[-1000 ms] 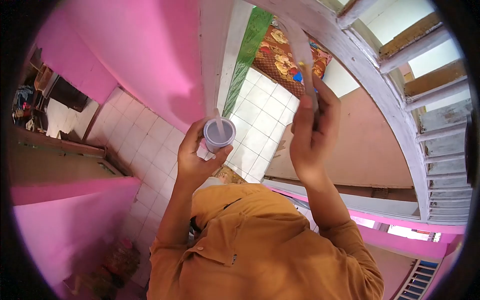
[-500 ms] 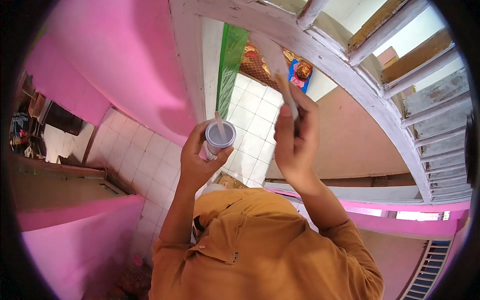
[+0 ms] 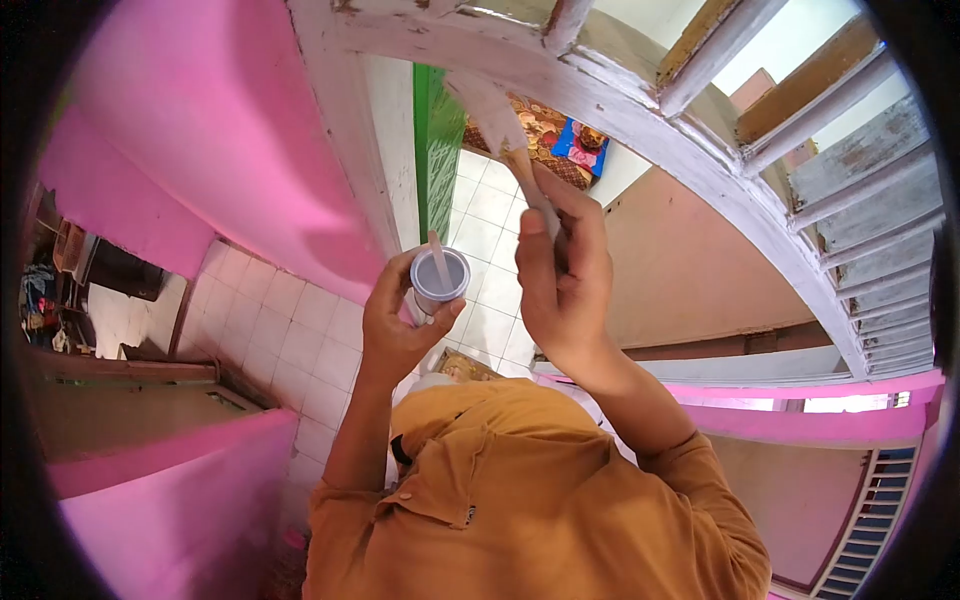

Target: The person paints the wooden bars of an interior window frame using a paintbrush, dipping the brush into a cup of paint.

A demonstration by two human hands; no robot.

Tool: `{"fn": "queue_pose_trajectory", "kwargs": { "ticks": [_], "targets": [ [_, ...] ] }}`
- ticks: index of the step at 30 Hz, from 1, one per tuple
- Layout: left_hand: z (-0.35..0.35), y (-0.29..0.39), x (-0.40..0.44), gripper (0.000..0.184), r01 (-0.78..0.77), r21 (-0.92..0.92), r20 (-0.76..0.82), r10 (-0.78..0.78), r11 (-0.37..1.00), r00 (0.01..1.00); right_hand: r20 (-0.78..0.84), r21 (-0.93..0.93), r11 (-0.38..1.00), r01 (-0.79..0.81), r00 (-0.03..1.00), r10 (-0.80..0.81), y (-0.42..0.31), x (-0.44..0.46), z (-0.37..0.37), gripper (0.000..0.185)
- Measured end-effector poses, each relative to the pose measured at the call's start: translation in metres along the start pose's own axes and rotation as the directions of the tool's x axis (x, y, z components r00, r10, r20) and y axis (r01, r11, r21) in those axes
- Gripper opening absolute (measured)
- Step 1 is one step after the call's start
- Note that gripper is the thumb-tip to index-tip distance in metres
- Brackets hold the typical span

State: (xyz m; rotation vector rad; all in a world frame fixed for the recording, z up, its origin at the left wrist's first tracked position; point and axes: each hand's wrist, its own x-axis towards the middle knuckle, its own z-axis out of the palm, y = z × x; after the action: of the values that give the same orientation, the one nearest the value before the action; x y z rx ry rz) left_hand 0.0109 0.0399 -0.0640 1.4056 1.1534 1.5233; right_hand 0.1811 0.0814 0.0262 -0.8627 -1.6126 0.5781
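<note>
My left hand point(image 3: 392, 312) is wrapped round a small pale paint pot point(image 3: 418, 292), tilted so that its open mouth faces me. Greyish paint shows inside, and a flat pale stick point(image 3: 438, 256) leans out over the rim. In my right hand point(image 3: 568, 285) is a paintbrush point(image 3: 497, 125), gripped by its handle and pointing up and away to the left. Its broad whitish head reaches the underside of the white-painted wooden frame point(image 3: 430, 45); whether they touch I cannot tell.
White slatted bars point(image 3: 715, 60) with worn brown patches rise at the upper right. A pink wall point(image 3: 230, 130) stands on the left, beside a green panel point(image 3: 432, 150). White tiles point(image 3: 310, 330) cover the floor. Beyond the opening lies a patterned mat point(image 3: 540, 125).
My right hand and the paintbrush have moved left and slightly down. My view has shifted a little. The left hand keeps its hold on the paint pot.
</note>
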Motion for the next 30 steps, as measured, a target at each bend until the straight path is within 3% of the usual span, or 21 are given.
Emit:
{"fn": "queue_pose_trajectory", "kwargs": {
  "ticks": [4,9,10,12,17,20,24,26,28,30],
  "targets": [
    [0.001,-0.002,0.000,0.057,0.001,-0.019,-0.011,-0.001,1.000,1.000,-0.045,0.026,0.993,-0.112,0.993,0.113,-0.006,-0.025,-0.029,0.034],
    [-0.004,-0.006,-0.002,0.057,0.009,-0.002,-0.017,-0.009,1.000,1.000,-0.318,0.091,0.987,-0.130,0.936,0.153,-0.012,-0.058,-0.071,0.035],
    [-0.004,-0.004,-0.002,0.057,0.001,0.004,-0.011,-0.001,1.000,1.000,-0.322,0.090,0.988,-0.128,0.935,0.150,-0.011,-0.062,-0.075,0.035],
    [-0.004,-0.003,0.000,0.057,-0.010,0.009,0.006,0.010,1.000,1.000,-0.234,-0.028,1.000,0.000,0.972,-0.006,-0.008,-0.069,-0.079,0.036],
    [0.008,-0.001,0.004,0.058,-0.006,-0.071,0.041,0.009,0.997,0.999,-0.081,-0.063,0.992,-0.107,0.992,0.102,-0.006,-0.048,-0.054,0.035],
    [0.011,0.002,0.006,0.059,-0.026,-0.035,0.084,0.029,0.999,0.996,-0.117,-0.101,0.988,-0.116,0.988,0.104,-0.006,-0.039,-0.054,0.036],
    [0.011,-0.001,0.007,0.059,-0.049,-0.049,0.085,0.053,0.998,0.995,-0.238,0.017,0.987,-0.159,0.958,0.158,-0.015,-0.055,-0.072,0.034],
    [0.008,-0.003,0.006,0.060,-0.020,-0.043,0.084,0.024,0.999,0.996,-0.425,0.004,0.981,-0.193,0.888,0.177,-0.015,-0.069,-0.082,0.033],
    [0.007,-0.005,0.005,0.060,-0.014,-0.046,0.082,0.017,0.999,0.996,-0.414,0.035,0.982,-0.185,0.892,0.182,-0.011,-0.080,-0.086,0.033],
    [0.008,-0.007,0.005,0.060,-0.010,-0.049,0.097,0.014,0.999,0.995,-0.177,0.010,0.993,-0.117,0.977,0.117,-0.010,-0.087,-0.086,0.036]
  ]
}}
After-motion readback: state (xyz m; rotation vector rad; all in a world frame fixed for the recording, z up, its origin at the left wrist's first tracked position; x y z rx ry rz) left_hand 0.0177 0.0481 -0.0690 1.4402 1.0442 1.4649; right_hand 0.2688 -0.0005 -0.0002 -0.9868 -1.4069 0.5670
